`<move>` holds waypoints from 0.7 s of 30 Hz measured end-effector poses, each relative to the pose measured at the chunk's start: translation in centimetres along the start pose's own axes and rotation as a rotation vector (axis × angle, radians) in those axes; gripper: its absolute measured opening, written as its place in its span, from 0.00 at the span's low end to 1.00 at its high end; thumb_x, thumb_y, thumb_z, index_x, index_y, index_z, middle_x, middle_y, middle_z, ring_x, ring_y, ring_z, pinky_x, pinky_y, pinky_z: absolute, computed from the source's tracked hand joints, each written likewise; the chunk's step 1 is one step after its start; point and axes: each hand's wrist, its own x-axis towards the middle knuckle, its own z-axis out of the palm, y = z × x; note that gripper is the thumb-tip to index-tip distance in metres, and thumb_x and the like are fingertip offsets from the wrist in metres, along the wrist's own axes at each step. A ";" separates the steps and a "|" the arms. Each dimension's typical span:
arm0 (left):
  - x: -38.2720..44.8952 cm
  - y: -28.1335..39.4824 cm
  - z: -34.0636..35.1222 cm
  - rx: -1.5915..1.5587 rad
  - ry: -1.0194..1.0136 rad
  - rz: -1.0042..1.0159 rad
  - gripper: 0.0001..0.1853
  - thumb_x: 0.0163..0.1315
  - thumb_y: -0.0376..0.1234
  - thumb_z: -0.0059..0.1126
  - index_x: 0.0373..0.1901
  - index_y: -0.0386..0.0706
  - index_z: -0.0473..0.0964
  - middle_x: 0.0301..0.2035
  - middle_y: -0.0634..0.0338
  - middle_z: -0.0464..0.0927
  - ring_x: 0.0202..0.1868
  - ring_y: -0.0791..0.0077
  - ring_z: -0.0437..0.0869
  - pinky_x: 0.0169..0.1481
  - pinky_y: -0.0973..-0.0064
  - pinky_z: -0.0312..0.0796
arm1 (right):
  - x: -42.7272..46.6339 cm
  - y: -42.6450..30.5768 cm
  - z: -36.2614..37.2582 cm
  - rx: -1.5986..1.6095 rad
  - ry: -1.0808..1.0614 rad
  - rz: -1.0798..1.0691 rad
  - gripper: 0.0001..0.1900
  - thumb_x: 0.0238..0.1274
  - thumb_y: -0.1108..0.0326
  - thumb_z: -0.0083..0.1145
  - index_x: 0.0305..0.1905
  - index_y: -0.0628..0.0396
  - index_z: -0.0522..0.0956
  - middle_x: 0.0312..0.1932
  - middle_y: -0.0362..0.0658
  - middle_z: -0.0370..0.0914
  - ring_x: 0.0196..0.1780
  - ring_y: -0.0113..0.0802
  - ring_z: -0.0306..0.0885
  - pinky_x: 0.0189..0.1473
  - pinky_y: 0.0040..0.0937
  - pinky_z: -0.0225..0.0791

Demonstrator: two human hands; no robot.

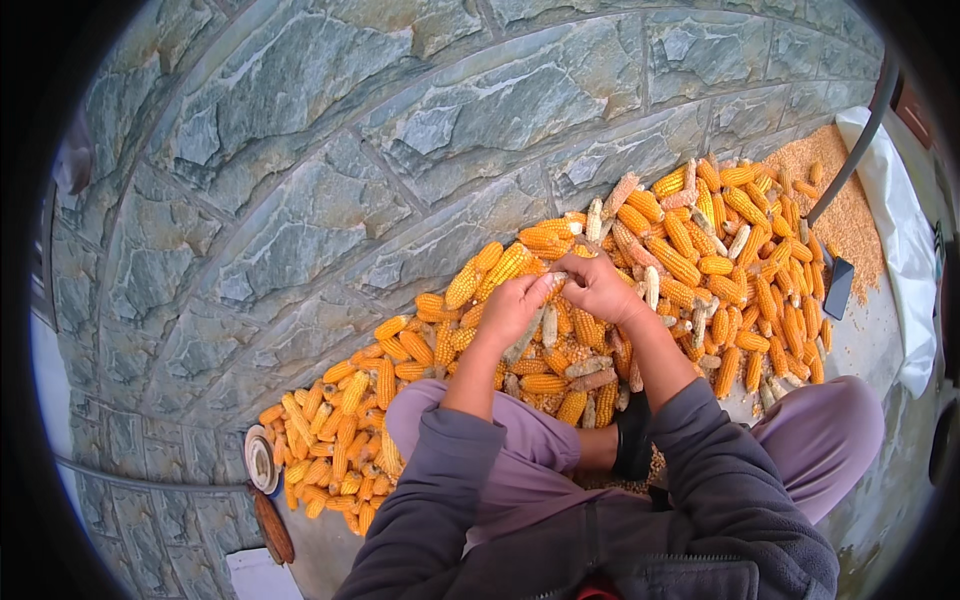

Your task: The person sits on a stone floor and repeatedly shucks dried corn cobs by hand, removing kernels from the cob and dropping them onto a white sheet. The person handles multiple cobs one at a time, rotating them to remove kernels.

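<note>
My left hand [514, 306] and my right hand [600, 286] meet above a long heap of dried yellow corn cobs [677, 260]. Between them is a corn cob [556, 280], mostly covered by the fingers, so how many kernels it still bears is hard to see. My left thumb lies along it, and the curled fingers of my right hand press against its other end. Just below the hands lie stripped cobs [550, 325], pale and bare, mixed among cobs full of kernels and loose grains.
A rough stone-faced wall [465, 127] runs behind the heap. Loose kernels [832, 169] spread at the upper right beside a white plastic sheet [896, 247]. A dark phone [838, 289] leans there near a grey pole [859, 142]. A round container [261, 459] stands at the lower left.
</note>
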 end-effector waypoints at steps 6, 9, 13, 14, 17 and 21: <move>0.0 0.7 0.6 -0.585 -0.195 -0.517 0.30 0.67 0.60 0.48 0.31 0.39 0.72 0.13 0.71 0.59 0.13 0.86 0.54 0.17 0.83 0.50 | -0.1 2.1 1.0 0.471 0.072 0.163 0.16 0.57 0.76 0.47 0.49 0.61 0.81 0.21 0.37 0.72 0.23 0.23 0.67 0.25 0.25 0.62; -0.3 1.4 0.5 -0.663 -0.114 -0.559 0.31 0.66 0.62 0.45 0.26 0.43 0.67 0.12 0.73 0.54 0.10 0.86 0.49 0.15 0.83 0.43 | -0.2 0.8 0.5 0.759 0.003 0.251 0.16 0.61 0.74 0.47 0.51 0.59 0.81 0.22 0.34 0.71 0.22 0.21 0.64 0.23 0.21 0.57; -0.3 1.3 0.6 -0.713 -0.154 -0.523 0.31 0.66 0.62 0.44 0.28 0.42 0.68 0.12 0.73 0.55 0.11 0.87 0.51 0.15 0.84 0.45 | -0.2 0.8 0.8 0.787 0.004 0.286 0.15 0.66 0.68 0.49 0.53 0.57 0.80 0.22 0.33 0.69 0.22 0.20 0.62 0.22 0.20 0.52; -0.3 1.3 0.7 -0.730 -0.157 -0.525 0.31 0.67 0.62 0.44 0.28 0.42 0.68 0.12 0.73 0.55 0.11 0.87 0.51 0.15 0.84 0.44 | -0.3 0.8 0.7 0.808 0.007 0.306 0.13 0.67 0.67 0.49 0.50 0.57 0.80 0.22 0.34 0.69 0.22 0.20 0.62 0.22 0.20 0.51; -0.3 1.2 0.8 -0.767 -0.150 -0.518 0.30 0.67 0.62 0.44 0.27 0.42 0.68 0.12 0.73 0.55 0.11 0.87 0.51 0.15 0.84 0.44 | -0.3 0.5 0.8 0.843 -0.004 0.350 0.08 0.66 0.65 0.51 0.41 0.56 0.78 0.21 0.35 0.69 0.21 0.21 0.62 0.21 0.20 0.49; -0.1 0.8 1.0 -0.675 -0.096 -0.480 0.29 0.67 0.61 0.46 0.28 0.42 0.70 0.13 0.72 0.58 0.12 0.87 0.52 0.15 0.84 0.45 | -0.2 1.1 1.2 0.846 -0.005 0.380 0.05 0.62 0.68 0.50 0.32 0.54 0.71 0.21 0.36 0.69 0.19 0.22 0.62 0.19 0.21 0.48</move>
